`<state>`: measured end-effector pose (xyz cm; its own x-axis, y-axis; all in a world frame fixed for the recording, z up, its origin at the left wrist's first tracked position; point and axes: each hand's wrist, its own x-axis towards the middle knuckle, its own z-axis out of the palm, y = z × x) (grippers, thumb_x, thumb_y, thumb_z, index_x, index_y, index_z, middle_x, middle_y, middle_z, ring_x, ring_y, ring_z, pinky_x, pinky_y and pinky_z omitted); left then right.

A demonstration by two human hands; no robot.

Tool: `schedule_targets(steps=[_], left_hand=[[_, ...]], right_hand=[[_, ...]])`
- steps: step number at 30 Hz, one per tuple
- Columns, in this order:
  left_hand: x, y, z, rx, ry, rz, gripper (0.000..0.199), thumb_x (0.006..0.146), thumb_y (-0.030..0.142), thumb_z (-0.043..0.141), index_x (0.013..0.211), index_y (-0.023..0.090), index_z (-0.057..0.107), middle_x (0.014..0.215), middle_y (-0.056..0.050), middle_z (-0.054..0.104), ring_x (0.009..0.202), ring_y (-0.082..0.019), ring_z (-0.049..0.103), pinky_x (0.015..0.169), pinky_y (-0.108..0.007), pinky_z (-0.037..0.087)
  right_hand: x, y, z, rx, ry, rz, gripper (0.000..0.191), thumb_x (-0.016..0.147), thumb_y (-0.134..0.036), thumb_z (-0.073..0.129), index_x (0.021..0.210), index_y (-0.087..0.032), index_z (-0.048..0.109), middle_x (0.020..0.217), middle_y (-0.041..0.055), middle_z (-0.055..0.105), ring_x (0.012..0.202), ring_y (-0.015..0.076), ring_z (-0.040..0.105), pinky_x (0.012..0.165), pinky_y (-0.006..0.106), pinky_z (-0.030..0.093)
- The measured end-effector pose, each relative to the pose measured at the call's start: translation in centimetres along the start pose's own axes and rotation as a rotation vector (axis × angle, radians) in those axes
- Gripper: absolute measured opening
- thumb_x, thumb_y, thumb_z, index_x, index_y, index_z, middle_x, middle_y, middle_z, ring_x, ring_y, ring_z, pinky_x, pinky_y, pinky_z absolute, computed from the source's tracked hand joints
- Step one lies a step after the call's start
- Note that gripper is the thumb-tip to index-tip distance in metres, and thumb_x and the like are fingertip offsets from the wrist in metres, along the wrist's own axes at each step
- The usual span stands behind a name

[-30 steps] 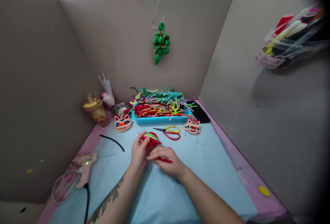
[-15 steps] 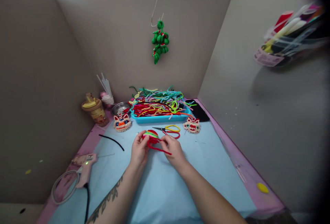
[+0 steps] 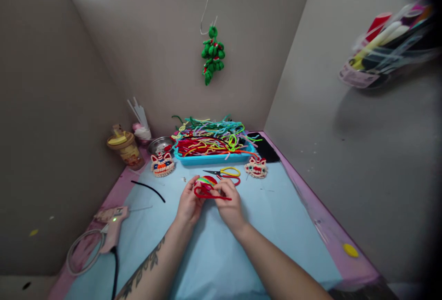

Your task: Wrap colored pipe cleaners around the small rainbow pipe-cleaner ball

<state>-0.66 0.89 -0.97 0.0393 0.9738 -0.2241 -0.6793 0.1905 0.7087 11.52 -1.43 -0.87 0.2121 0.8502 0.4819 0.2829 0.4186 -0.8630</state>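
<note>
Between my hands is a small round craft piece, red with rainbow-coloured stripes. My left hand grips its left side, thumb and fingers closed. A red pipe cleaner loops out in front of the piece, its free end pointing right. My right hand pinches the pipe cleaner at the piece's right side. The fingers partly hide where the two meet. Just behind my right hand lie scissors with one yellow and one red handle.
A blue tray heaped with coloured pipe cleaners stands at the back, between two lion-like faces. A pink glue gun with its cable lies left, near a black pipe cleaner. A black phone-like slab is back right.
My right hand has come in closer to my left, and the red pipe cleaner's loop now sits higher against the piece. The striped piece has turned slightly.
</note>
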Motion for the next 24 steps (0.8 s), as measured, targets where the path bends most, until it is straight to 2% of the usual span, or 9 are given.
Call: schedule_targets(steps=[4,7,13,18,24], left_hand=[[0.01,-0.15,-0.25,0.016,0.018,0.045,0.054,0.056,0.024,0.084,0.104,0.018,0.059,0.077,-0.001,0.070,0.068,-0.013,0.067,0.066,-0.023,0.053],[-0.02,0.02,-0.18,0.086,0.059,0.095,0.057,0.053,0.024,0.085,0.103,0.017,0.059,0.078,-0.001,0.070,0.065,-0.012,0.066,0.062,-0.021,0.051],[-0.13,0.18,0.17,0.244,0.100,0.223,0.051,0.060,0.029,0.081,0.104,0.016,0.060,0.083,-0.003,0.070,0.068,-0.012,0.065,0.066,-0.023,0.050],[-0.20,0.18,0.10,0.284,0.095,0.268,0.048,0.062,0.031,0.080,0.103,0.016,0.061,0.087,-0.005,0.070,0.072,-0.013,0.065,0.070,-0.025,0.050],[-0.45,0.05,0.43,0.227,0.082,0.209,0.057,0.053,0.031,0.085,0.102,0.016,0.061,0.085,-0.004,0.070,0.071,-0.015,0.066,0.068,-0.027,0.051]], right_hand=[[-0.17,-0.18,-0.10,-0.115,-0.001,-0.107,0.009,0.082,-0.016,0.057,0.079,-0.021,0.064,0.083,0.0034,0.056,0.083,0.0178,0.058,0.078,0.031,0.048],[0.01,-0.29,-0.48,-0.185,0.000,-0.123,0.008,0.082,-0.018,0.058,0.086,-0.021,0.065,0.086,0.0051,0.060,0.087,0.0197,0.059,0.081,0.032,0.048],[0.29,-0.09,-0.86,-0.294,-0.082,-0.141,0.013,0.085,-0.018,0.051,0.084,-0.021,0.064,0.078,0.0042,0.067,0.075,0.0191,0.062,0.074,0.031,0.048],[0.35,-0.01,-0.60,-0.217,-0.125,-0.097,0.017,0.085,-0.018,0.047,0.081,-0.019,0.064,0.075,0.0040,0.067,0.069,0.0171,0.063,0.065,0.026,0.048],[0.02,-0.45,-0.15,-0.061,-0.090,-0.020,0.016,0.085,-0.018,0.049,0.082,-0.019,0.065,0.077,0.0030,0.068,0.069,0.0162,0.064,0.065,0.025,0.048]])
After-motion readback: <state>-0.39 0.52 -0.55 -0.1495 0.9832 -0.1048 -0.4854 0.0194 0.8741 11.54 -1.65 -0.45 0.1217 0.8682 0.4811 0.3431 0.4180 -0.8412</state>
